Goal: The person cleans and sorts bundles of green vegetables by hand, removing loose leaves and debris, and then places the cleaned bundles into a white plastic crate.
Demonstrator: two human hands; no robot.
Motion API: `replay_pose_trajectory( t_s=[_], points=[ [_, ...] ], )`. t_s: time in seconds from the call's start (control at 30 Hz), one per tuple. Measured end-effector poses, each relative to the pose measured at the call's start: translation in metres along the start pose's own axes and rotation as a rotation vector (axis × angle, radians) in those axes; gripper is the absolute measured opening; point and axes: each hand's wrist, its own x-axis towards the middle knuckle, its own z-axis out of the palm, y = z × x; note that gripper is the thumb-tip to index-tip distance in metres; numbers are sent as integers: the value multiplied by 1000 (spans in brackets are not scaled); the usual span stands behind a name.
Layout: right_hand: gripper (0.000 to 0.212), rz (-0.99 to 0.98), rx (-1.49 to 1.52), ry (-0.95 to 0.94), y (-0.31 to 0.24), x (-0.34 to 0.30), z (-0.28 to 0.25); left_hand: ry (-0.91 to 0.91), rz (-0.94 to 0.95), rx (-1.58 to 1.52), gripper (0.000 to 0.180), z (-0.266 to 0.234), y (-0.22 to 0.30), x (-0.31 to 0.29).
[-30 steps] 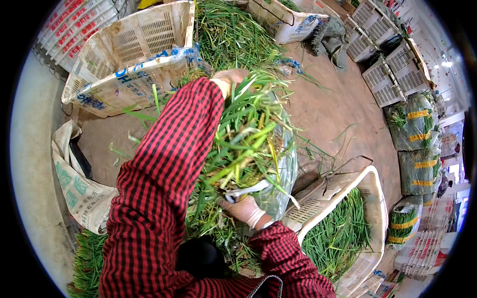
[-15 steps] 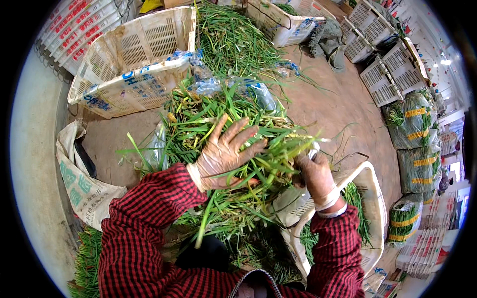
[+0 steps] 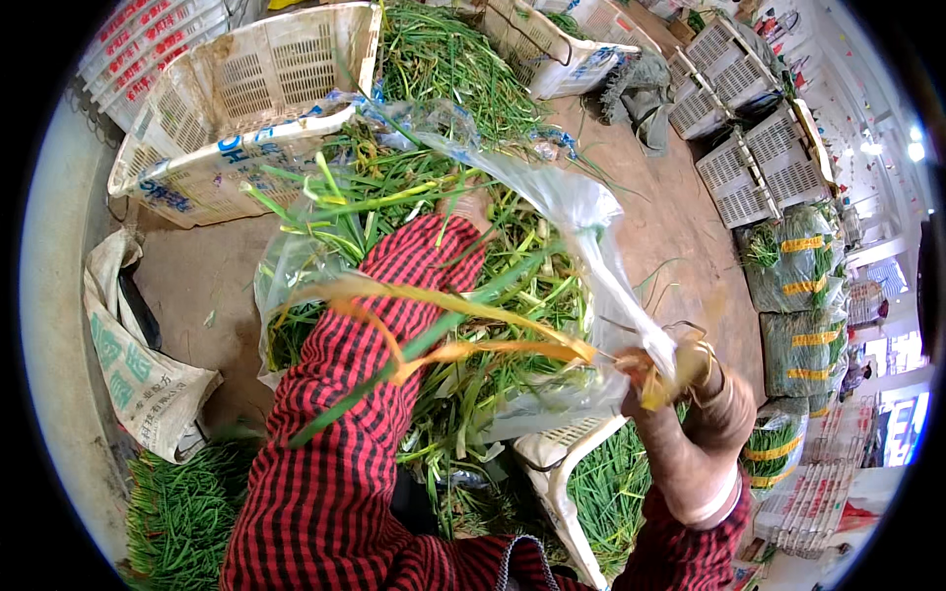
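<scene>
My right hand (image 3: 695,424), gloved, is closed on the bunched edge of a clear plastic bag (image 3: 601,231), pulling it taut toward the right. Blurred yellowish leaves (image 3: 473,350) stretch from near its fingers across the left sleeve. My left arm reaches forward over a heap of loose green leaves and stalks (image 3: 532,286) lying in the bag. Only part of my left hand (image 3: 471,209) shows among the leaves at the heap's far side; its fingers are hidden.
A white crate (image 3: 567,492) with green stalks stands at the near right, and a larger crate (image 3: 246,148) at the far left. Beyond lies another leaf pile (image 3: 443,69). A woven sack (image 3: 138,364) rests on the left, green bundles (image 3: 182,517) below it, wrapped bundles (image 3: 793,340) at right.
My left hand has gone from lying spread on the leaves to deeper at the far side. My right hand has moved right and nearer, drawing the bag's edge out with it.
</scene>
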Motion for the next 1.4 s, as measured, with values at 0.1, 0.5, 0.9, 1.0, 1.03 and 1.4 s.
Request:
replay_pose_trajectory(
  t_s=[0.1,0.5,0.9,1.0,1.03,1.4],
  points=[
    [42,-262,-341,-107,52,-14,33,28,21,-192,61,4,-9,31],
    [34,559,-406,-409,152,85,184,183,130,124,52,-91,5,-129],
    [45,221,-136,208,74,-251,34,595,-55,-278,48,-80,61,-281],
    [43,860,-333,372,64,-425,25,482,142,-158,47,-64,127,-260],
    [41,1099,-338,458,51,-479,29,423,203,-229,45,-62,155,-259],
    [49,1810,-32,1326,-95,-791,211,-363,835,-406,48,76,408,-328]
  ],
)
